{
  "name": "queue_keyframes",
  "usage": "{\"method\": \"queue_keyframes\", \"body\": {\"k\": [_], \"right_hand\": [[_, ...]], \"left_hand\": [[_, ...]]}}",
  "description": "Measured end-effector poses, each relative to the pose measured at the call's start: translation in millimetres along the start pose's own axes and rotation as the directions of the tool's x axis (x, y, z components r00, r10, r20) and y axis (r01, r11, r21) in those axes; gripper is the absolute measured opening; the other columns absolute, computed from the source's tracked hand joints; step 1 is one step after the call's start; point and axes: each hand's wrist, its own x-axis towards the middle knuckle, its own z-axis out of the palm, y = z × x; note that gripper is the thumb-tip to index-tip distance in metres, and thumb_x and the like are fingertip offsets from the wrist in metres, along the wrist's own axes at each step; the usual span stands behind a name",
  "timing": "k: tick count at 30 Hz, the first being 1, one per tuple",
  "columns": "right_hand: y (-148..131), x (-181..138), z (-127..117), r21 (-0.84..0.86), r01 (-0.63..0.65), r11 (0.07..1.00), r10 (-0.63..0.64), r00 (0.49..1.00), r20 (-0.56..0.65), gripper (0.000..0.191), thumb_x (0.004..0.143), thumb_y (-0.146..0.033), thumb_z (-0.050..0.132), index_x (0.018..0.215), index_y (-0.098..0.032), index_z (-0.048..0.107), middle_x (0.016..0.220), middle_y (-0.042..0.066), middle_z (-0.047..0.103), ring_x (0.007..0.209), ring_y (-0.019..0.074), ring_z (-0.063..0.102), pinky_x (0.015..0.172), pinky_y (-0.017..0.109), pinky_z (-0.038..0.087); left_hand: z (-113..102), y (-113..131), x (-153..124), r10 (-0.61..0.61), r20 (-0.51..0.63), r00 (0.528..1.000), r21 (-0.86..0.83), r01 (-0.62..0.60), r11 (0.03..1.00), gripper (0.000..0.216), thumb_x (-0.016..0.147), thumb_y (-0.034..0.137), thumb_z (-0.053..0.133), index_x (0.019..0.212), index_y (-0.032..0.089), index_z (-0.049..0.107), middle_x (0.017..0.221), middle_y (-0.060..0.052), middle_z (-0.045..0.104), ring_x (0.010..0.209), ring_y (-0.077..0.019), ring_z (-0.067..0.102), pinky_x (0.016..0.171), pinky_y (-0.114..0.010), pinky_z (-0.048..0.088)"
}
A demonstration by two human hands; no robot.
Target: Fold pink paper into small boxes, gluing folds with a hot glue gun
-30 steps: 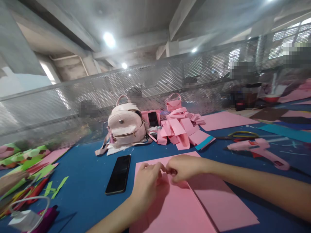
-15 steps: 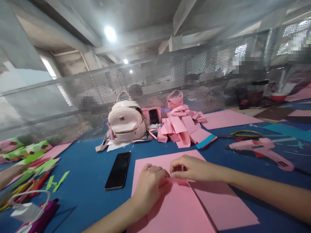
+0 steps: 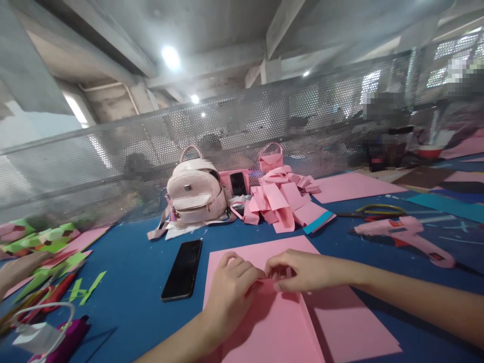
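Both hands are at the far edge of a folded pink paper sheet (image 3: 280, 322), which lies over another pink sheet (image 3: 351, 322) on the blue table. My left hand (image 3: 236, 290) has its fingers curled on that edge, gripping it. Close beside it, my right hand (image 3: 293, 269) pinches the same edge between thumb and fingers; some of its fingertips are hidden. The folded sheet's right side stands slightly raised and casts a shadow on the sheet below.
A black phone (image 3: 182, 269) lies left of the paper. Behind stand a pale backpack (image 3: 194, 194) and a heap of pink paper strips (image 3: 278, 201). To the right are a pink glue gun (image 3: 408, 234) and scissors (image 3: 378, 210). Another person's hand (image 3: 22, 269) is at far left.
My right hand has shifted slightly down along the paper's edge, its fingers closer to the fold. The folded sheet's right side has lifted a little. My left hand stays nearly in place.
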Motion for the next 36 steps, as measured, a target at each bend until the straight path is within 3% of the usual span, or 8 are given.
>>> {"method": "queue_keyframes", "body": {"k": [5,8,12,16,22,29,33,36], "right_hand": [[-3,-2,1,-0.065,0.053,0.997,-0.052,0.999,0.015,0.006,0.076,-0.017,0.051,0.075,-0.018,0.057,0.068,-0.003,0.055,0.06,0.0112,0.048,0.054,0.022,0.035],[-1,-3,-1,-0.125,0.052,0.991,-0.053,0.999,-0.008,0.014,0.073,-0.01,0.045,0.063,-0.019,0.043,0.059,-0.006,0.041,0.054,0.0094,0.036,0.049,0.023,0.026],[5,-5,-8,-0.147,0.038,0.988,-0.043,0.999,-0.03,0.015,0.075,-0.009,0.041,0.064,-0.019,0.04,0.06,-0.005,0.042,0.057,0.0101,0.037,0.052,0.023,0.028],[13,-5,-11,-0.13,0.058,0.99,-0.068,0.995,-0.071,0.016,0.079,-0.013,0.04,0.064,-0.018,0.04,0.063,-0.004,0.041,0.061,0.0114,0.04,0.057,0.024,0.03],[24,-1,-11,-0.042,0.046,0.998,-0.053,0.981,-0.187,0.017,0.082,-0.017,0.04,0.065,-0.018,0.038,0.065,-0.004,0.039,0.061,0.0111,0.039,0.056,0.024,0.028],[44,0,-20,0.068,-0.008,0.998,0.019,0.986,-0.164,0.013,0.081,-0.022,0.045,0.069,-0.018,0.043,0.066,-0.004,0.04,0.059,0.01,0.039,0.052,0.021,0.029],[38,-2,-26,0.124,-0.007,0.992,0.039,0.965,-0.258,0.007,0.077,-0.023,0.05,0.076,-0.017,0.054,0.075,-0.001,0.054,0.067,0.0137,0.05,0.058,0.023,0.038],[28,-2,-27,0.251,0.014,0.968,0.082,0.927,-0.367,0.024,0.074,-0.021,0.049,0.093,-0.017,0.062,0.09,0.003,0.065,0.083,0.0195,0.059,0.068,0.027,0.046]], "left_hand": [[-6,4,1,0.105,-0.023,0.994,0.054,-0.103,0.993,0.017,0.094,0.013,0.049,0.09,0.02,0.063,0.072,0.0,0.068,0.069,-0.0153,0.056,0.082,-0.035,0.037],[-10,3,3,0.091,-0.04,0.995,0.032,-0.09,0.995,0.019,0.094,0.012,0.047,0.098,0.022,0.062,0.082,-0.002,0.07,0.077,-0.0167,0.059,0.088,-0.037,0.036],[-16,-3,5,-0.059,-0.088,0.994,-0.09,0.051,0.995,0.027,0.091,0.011,0.051,0.114,0.023,0.058,0.111,-0.007,0.065,0.1,-0.0212,0.058,0.089,-0.037,0.04],[-17,-8,7,-0.213,-0.094,0.972,-0.275,0.18,0.944,0.034,0.088,0.011,0.052,0.119,0.025,0.055,0.124,-0.009,0.055,0.118,-0.0234,0.05,0.098,-0.04,0.041],[-11,-22,9,-0.448,-0.094,0.889,-0.594,0.311,0.742,0.033,0.095,0.027,0.047,0.128,0.026,0.046,0.132,-0.01,0.049,0.125,-0.0234,0.047,0.099,-0.039,0.042],[-4,-36,8,-0.575,0.009,0.818,-0.77,0.373,0.518,0.032,0.094,0.041,0.049,0.122,0.024,0.05,0.13,-0.009,0.052,0.121,-0.0236,0.052,0.095,-0.035,0.045],[-6,-34,8,-0.62,0.053,0.783,-0.817,0.391,0.424,0.036,0.091,0.048,0.052,0.118,0.024,0.055,0.131,-0.008,0.054,0.119,-0.0246,0.054,0.093,-0.034,0.046],[-5,-36,8,-0.679,0.108,0.726,-0.894,0.37,0.254,0.045,0.09,0.057,0.05,0.121,0.025,0.055,0.133,-0.01,0.055,0.117,-0.0267,0.056,0.091,-0.035,0.048]]}}
